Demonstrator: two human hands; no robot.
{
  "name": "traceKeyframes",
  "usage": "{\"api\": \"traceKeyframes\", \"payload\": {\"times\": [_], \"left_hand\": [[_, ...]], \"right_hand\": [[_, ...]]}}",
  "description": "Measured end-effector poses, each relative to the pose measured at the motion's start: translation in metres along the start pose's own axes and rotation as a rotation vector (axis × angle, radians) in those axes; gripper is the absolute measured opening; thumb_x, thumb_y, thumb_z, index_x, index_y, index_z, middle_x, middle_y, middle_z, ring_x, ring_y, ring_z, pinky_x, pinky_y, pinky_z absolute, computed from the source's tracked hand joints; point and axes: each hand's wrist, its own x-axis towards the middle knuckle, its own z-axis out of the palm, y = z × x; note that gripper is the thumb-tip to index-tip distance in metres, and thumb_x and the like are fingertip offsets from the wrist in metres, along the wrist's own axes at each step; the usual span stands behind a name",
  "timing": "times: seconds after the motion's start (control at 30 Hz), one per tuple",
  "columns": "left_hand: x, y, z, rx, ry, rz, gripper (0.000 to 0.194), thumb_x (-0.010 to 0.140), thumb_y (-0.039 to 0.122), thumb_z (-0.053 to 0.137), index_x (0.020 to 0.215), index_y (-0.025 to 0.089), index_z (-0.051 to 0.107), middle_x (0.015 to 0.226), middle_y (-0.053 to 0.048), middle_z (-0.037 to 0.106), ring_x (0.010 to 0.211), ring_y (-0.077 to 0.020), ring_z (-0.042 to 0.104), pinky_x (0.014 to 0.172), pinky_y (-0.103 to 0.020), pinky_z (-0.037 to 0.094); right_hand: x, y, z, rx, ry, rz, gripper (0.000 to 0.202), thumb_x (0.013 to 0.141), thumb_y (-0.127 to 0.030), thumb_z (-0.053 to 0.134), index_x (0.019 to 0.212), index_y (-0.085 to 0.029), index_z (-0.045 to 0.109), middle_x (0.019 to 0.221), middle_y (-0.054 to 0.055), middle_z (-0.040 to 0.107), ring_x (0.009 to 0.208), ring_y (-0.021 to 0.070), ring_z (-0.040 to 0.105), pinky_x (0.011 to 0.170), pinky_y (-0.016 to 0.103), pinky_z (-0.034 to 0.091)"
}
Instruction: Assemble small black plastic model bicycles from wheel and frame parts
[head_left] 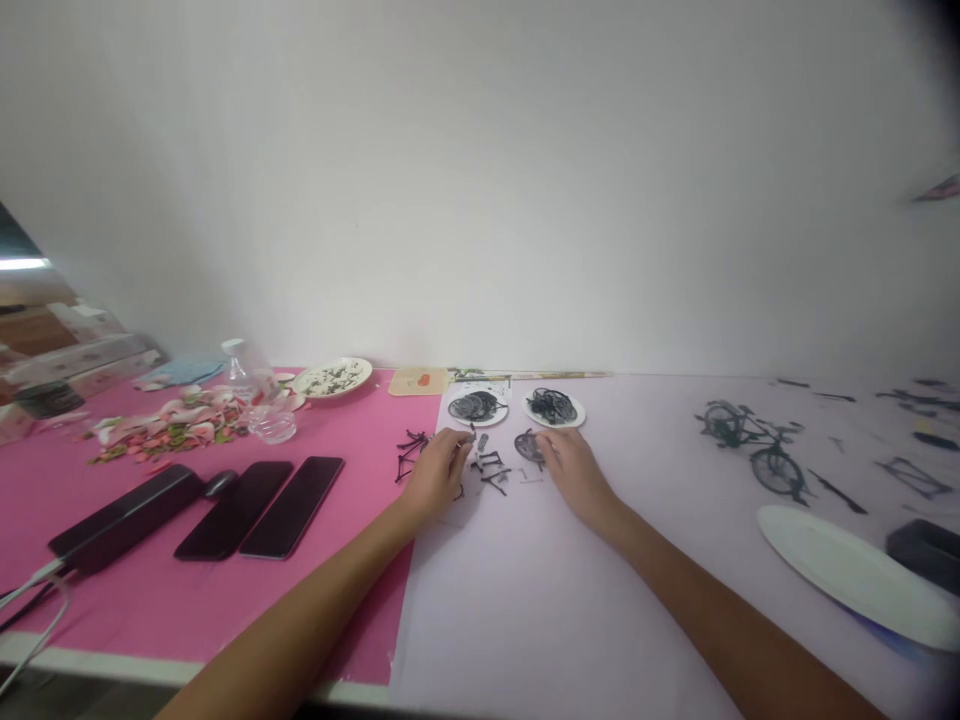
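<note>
My left hand (441,465) is closed, its fingertips pinching a small dark part (472,436) above the seam between the pink and white table covers. My right hand (571,467) pinches the edge of a small black spoked wheel (528,446). Between my hands lie several thin black pieces (491,470) on the white cover. A black frame-like piece (407,453) sits just left of my left hand. Behind my hands stand two white plates, the left one (478,421) with black wheels and the right one (577,413) with a tangle of black parts.
A black model bicycle (756,440) stands at right, near a white oval plate (847,572) and scattered black pieces. At left are two phones (292,508), a black power strip (127,520), a plastic bottle (251,380) and a pile of pink pieces (187,420).
</note>
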Motion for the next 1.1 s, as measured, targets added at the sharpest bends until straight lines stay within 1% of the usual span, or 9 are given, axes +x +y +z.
{"api": "traceKeyframes", "payload": {"times": [0.13,0.27,0.4,0.47,0.53,0.63,0.8,0.97,1.1], "left_hand": [[0.004,-0.004,-0.007,0.045,0.058,0.003,0.031,0.106,0.037,0.039,0.12,0.02,0.062,0.109,-0.012,0.069,0.104,-0.0266,0.064,0.092,-0.041,0.05],[0.005,-0.002,-0.014,-0.028,0.08,-0.11,0.034,0.108,0.038,0.034,0.128,0.021,0.054,0.107,-0.009,0.073,0.096,-0.0239,0.068,0.085,-0.039,0.051],[0.005,-0.001,-0.016,-0.037,0.065,-0.146,0.031,0.107,0.037,0.033,0.125,0.021,0.053,0.104,-0.008,0.073,0.088,-0.0219,0.068,0.081,-0.036,0.051],[0.005,-0.003,-0.015,-0.017,0.026,-0.131,0.028,0.107,0.035,0.034,0.12,0.02,0.054,0.101,-0.008,0.073,0.089,-0.0224,0.067,0.08,-0.036,0.051],[0.005,-0.006,-0.013,0.005,-0.035,-0.093,0.025,0.106,0.033,0.035,0.116,0.021,0.055,0.1,-0.008,0.073,0.092,-0.0233,0.067,0.084,-0.037,0.05],[0.003,-0.007,-0.009,0.039,-0.142,-0.027,0.025,0.105,0.03,0.036,0.111,0.022,0.058,0.105,-0.009,0.073,0.099,-0.0245,0.066,0.09,-0.038,0.049],[-0.002,0.001,-0.004,0.034,-0.276,0.042,0.029,0.105,0.028,0.036,0.112,0.023,0.063,0.108,-0.008,0.073,0.103,-0.0249,0.066,0.098,-0.04,0.047],[-0.004,0.01,-0.005,0.004,-0.325,0.091,0.031,0.104,0.028,0.037,0.116,0.023,0.066,0.114,-0.009,0.073,0.11,-0.0249,0.065,0.104,-0.041,0.045],[-0.004,0.01,-0.004,0.0,-0.324,0.095,0.032,0.104,0.027,0.037,0.117,0.023,0.065,0.116,-0.01,0.073,0.111,-0.0253,0.064,0.103,-0.04,0.046]], "right_hand": [[0.002,-0.003,-0.005,0.038,0.116,-0.044,0.033,0.105,-0.039,0.046,0.105,-0.02,0.072,0.101,0.013,0.07,0.105,0.0304,0.06,0.095,0.045,0.049],[0.003,-0.007,-0.011,0.063,0.186,-0.049,0.031,0.106,-0.039,0.045,0.104,-0.021,0.07,0.101,0.011,0.071,0.105,0.0301,0.059,0.095,0.045,0.048],[0.004,-0.009,-0.013,0.076,0.223,-0.042,0.03,0.106,-0.037,0.045,0.104,-0.021,0.07,0.101,0.01,0.072,0.105,0.0293,0.059,0.094,0.044,0.048],[0.004,-0.01,-0.013,0.078,0.23,-0.051,0.029,0.106,-0.037,0.046,0.102,-0.021,0.07,0.1,0.01,0.072,0.104,0.0289,0.059,0.094,0.044,0.048],[0.004,-0.009,-0.012,0.078,0.225,-0.055,0.029,0.105,-0.037,0.046,0.1,-0.022,0.07,0.098,0.01,0.072,0.103,0.0288,0.059,0.093,0.044,0.049],[0.003,-0.009,-0.011,0.085,0.208,-0.043,0.03,0.105,-0.039,0.046,0.098,-0.022,0.07,0.098,0.01,0.072,0.103,0.0295,0.059,0.093,0.045,0.049],[0.001,-0.012,-0.011,0.097,0.159,-0.001,0.033,0.105,-0.041,0.045,0.099,-0.022,0.07,0.102,0.012,0.071,0.107,0.0309,0.059,0.097,0.047,0.048],[-0.001,-0.017,-0.01,0.13,0.124,0.006,0.033,0.104,-0.044,0.045,0.1,-0.022,0.07,0.102,0.011,0.07,0.107,0.0306,0.059,0.098,0.047,0.048],[-0.001,-0.02,-0.011,0.138,0.095,0.002,0.033,0.104,-0.044,0.045,0.099,-0.022,0.069,0.101,0.011,0.07,0.106,0.0305,0.058,0.097,0.046,0.048]]}}
